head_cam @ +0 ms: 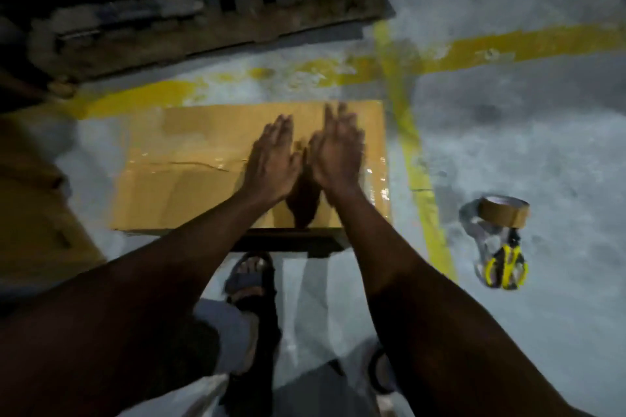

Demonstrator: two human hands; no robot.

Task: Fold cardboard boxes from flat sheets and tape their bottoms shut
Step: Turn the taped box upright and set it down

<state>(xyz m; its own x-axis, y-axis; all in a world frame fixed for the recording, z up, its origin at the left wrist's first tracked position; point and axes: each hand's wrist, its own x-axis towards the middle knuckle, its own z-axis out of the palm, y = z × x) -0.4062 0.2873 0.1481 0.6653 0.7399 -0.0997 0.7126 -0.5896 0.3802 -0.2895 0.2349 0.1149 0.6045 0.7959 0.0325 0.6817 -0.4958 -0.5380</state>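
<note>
A brown cardboard box (189, 179) stands on the floor in front of me with its taped bottom facing up. Shiny clear tape runs along the middle seam. My left hand (272, 161) and my right hand (337, 154) lie side by side over the right half of that face, fingers straight and pointing away from me. Both are blurred, and whether the palms touch the cardboard I cannot tell. A roll of brown tape (503, 211) stands on the floor to the right, apart from the box.
Yellow-handled scissors (505, 267) lie beside the tape roll on clear plastic. A wooden pallet (189, 10) stacked with flat sheets is beyond the box. More brown cardboard (37, 200) lies at the left. Yellow floor lines (416, 159) cross nearby. My sandalled foot (252, 274) is below the box.
</note>
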